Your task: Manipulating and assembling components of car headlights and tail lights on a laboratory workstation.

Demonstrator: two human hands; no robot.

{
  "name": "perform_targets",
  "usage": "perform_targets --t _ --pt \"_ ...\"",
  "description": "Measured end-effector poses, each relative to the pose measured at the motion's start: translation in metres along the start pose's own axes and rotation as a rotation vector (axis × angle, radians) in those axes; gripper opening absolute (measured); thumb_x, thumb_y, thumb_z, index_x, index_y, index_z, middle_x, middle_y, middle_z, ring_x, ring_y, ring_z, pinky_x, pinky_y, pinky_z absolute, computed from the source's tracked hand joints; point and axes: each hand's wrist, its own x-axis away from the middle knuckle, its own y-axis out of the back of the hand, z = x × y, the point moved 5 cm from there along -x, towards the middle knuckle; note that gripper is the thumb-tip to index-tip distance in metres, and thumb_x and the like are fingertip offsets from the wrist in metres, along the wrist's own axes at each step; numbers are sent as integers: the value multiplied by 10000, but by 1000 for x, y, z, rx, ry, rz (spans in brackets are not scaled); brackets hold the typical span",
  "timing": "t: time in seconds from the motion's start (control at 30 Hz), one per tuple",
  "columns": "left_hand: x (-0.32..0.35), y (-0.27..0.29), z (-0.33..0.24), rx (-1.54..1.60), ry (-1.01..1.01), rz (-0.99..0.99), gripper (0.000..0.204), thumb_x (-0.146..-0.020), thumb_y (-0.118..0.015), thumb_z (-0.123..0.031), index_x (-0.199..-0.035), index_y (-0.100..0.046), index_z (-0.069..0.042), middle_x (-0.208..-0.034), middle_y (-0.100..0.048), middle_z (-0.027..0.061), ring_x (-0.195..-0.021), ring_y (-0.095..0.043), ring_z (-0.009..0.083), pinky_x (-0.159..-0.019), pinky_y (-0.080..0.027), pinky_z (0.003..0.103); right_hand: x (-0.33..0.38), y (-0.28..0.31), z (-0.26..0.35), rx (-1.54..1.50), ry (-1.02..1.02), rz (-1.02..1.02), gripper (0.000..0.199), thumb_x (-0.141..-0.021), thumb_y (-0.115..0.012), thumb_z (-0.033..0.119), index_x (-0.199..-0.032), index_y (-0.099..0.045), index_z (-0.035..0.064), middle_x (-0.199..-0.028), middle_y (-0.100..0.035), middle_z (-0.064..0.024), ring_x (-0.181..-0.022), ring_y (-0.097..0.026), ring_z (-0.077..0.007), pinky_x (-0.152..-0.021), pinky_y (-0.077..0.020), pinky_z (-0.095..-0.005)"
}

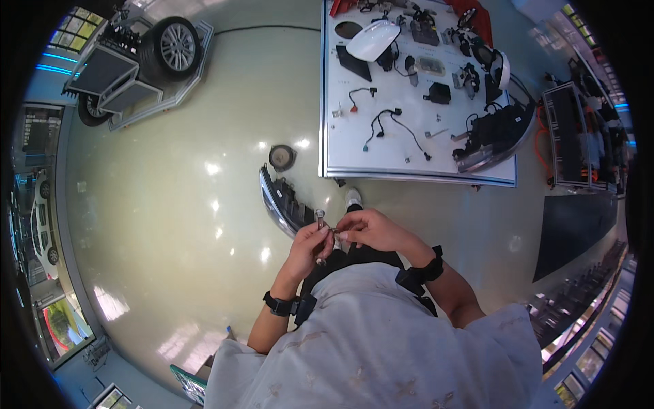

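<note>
In front of my body, my left hand [310,245] is closed round a short, shiny metal wrench [319,215]. One rounded end sticks out above the fist and the other below it. My right hand [368,230] meets it from the right, with thumb and fingers pinched together near the left fingertips. Whatever small piece lies between the right fingertips is too small to name. Just beyond the left hand, a car headlight [281,203] rests on the floor. A round speaker [281,157] lies a little farther off.
A white table [381,160] ahead right holds wiring harnesses [395,126], a white mirror cover [373,41], a second headlight [497,136] and several other car parts. A wheeled chassis display [146,71] stands far left. At right are a parts rack [569,136] and a dark mat [575,232].
</note>
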Motion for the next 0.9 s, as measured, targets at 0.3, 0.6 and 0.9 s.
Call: perform_targets --t 0.3,0.6,0.9 --pt "-59 -34 -78 21 -122 139 317 -984 -475 -271 -840 -575 -7 -622 -503 46 -512 -409 118 -502 -324 247 -47 70 89 -10 120 196 178 -886 -656 136 -1007 -642 7 -771 -653 -12 -676 -611 -70 -514 -460 -209" --pt "-92 -19 -117 320 -48 351 317 -978 -487 -269 -1006 -585 31 -632 -508 50 -552 -438 137 -522 -344 262 -90 85 133 66 77 289 162 -907 -627 160 -983 -607 18 -760 -652 -9 -673 -618 -63 -506 -426 -194" --pt "-173 38 -193 49 81 500 348 -975 -498 -305 -976 -583 33 -645 -521 70 -525 -420 121 -489 -305 232 -164 99 165 31 9 93 159 -899 -622 145 -1008 -617 29 -802 -645 2 -685 -592 -52 -549 -414 -197"
